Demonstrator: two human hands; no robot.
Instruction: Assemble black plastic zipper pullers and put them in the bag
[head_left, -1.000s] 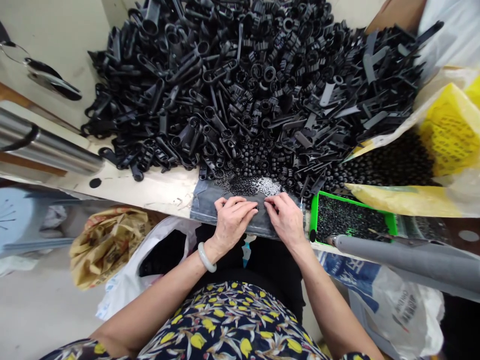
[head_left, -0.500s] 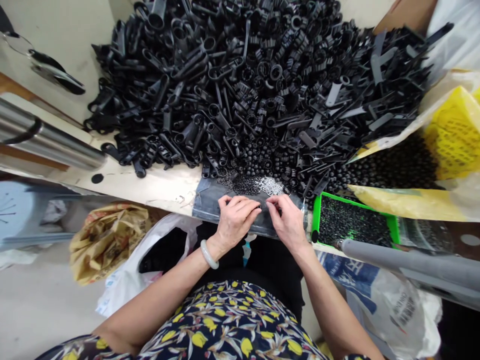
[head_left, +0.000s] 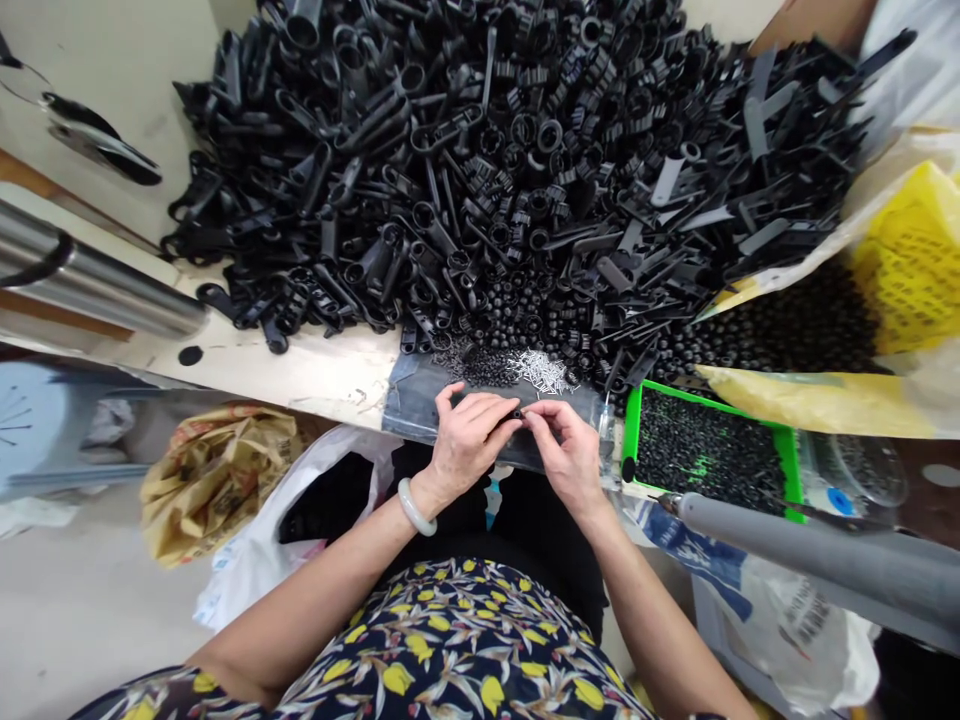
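Observation:
Over the dark mat at the table's front edge, my left hand pinches a small black plastic part between thumb and forefinger. The fingertips of my right hand are pressed together right against that part; whatever they hold is too small to make out. Just beyond my fingers lie a heap of silver pins and a patch of tiny dark pieces. Small round black parts are gathered behind them.
A large pile of black plastic parts covers the back of the table. To the right stand a green tray of tiny black pieces and a grey cylindrical tool. A steel tube is at left; a yellow bag lies far right.
My right hand has shifted slightly left, bringing its fingertips up to the small black part in my left hand. The left hand stays nearly in place. The view has tilted a little.

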